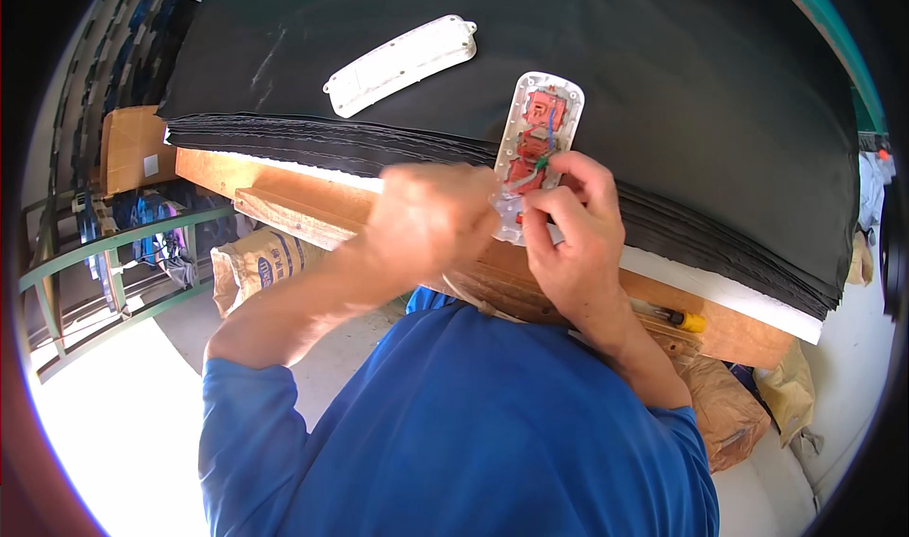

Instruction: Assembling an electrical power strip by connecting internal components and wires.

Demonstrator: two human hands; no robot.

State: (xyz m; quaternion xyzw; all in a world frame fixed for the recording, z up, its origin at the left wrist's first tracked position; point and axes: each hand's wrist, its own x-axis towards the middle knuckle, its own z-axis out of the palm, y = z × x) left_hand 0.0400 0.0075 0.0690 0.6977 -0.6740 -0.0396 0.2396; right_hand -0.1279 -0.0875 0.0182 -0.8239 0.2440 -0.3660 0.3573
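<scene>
A white power strip housing (571, 97) lies with its inside facing up on the black sheets, its near end over their front edge. Red socket inserts (530, 146) sit in it in a row, with a blue and a green wire among them. My right hand (582, 239) grips the housing's near part, its fingertips bent over the wires by the green one. My left hand (431, 217) is closed and blurred by motion, just left of the housing's near end. What its fingers hold is hidden. Farther left lies the white cover (402, 63), apart from both hands.
A thick stack of black sheets (701, 111) covers the wooden bench (275, 215). A pale cord (478, 300) hangs at the bench's front, and a yellow-handled tool (689, 321) rests at right. A cardboard box (139, 153), a railing (114, 248) and sacks (256, 270) stand around.
</scene>
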